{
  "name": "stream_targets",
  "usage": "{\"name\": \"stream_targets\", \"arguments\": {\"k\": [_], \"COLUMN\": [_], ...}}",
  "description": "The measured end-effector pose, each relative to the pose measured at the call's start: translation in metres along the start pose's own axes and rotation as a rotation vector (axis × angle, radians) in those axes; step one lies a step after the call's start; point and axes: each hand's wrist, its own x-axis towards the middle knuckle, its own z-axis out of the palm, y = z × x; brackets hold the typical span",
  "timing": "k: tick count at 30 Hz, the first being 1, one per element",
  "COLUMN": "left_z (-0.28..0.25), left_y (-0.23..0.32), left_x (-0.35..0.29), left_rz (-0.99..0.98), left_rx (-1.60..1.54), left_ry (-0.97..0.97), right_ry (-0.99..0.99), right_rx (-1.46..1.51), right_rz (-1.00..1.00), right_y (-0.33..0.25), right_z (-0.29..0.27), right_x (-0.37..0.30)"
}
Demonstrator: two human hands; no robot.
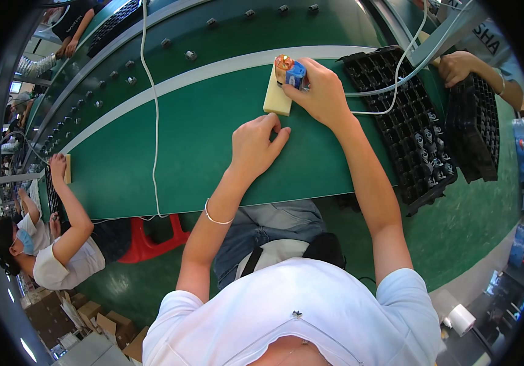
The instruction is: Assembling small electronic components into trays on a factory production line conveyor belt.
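Note:
In my right hand (323,91) is a small blue device with a clear orange round top (290,71), gripped between thumb and fingers. I cannot make out its exact kind. It is at the far end of a cream rectangular block (278,100) on the green table (207,146). My left hand (256,143) rests at the near end of that block, with its fingers loosely bent and the thumb apart from them. Nothing shows in its grip, though its palm side is hidden.
Black compartment trays (396,110) stand at the right, beside another person's hand (457,67). A white cable (152,110) crosses the table at left. Small metal parts (190,55) dot the green belt beyond. A masked co-worker (60,244) sits at left near a red stool (149,241).

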Motion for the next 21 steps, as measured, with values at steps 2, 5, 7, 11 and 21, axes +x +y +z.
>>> {"name": "stream_targets", "arguments": {"k": [2, 5, 7, 11, 21], "left_z": [0.000, -0.002, -0.003, -0.006, -0.012], "left_y": [0.000, 0.000, -0.002, -0.002, 0.021], "left_x": [0.000, 0.001, 0.000, -0.001, 0.013], "left_rz": [0.000, -0.002, -0.003, 0.024, -0.025], "left_rx": [-0.004, -0.005, 0.002, -0.005, -0.382], "left_ry": [0.000, -0.003, -0.004, 0.010, 0.058], "right_ry": [-0.004, -0.016, 0.024, 0.005, 0.019], "right_rx": [-0.004, 0.008, 0.057, 0.046, -0.168], "right_rz": [0.008, 0.031, 0.019, 0.029, 0.094], "right_y": [-0.001, -0.003, -0.008, 0.003, 0.044], "right_z": [-0.001, -0.002, 0.002, 0.014, 0.078], "right_x": [0.000, 0.002, 0.004, 0.028, 0.140]}}
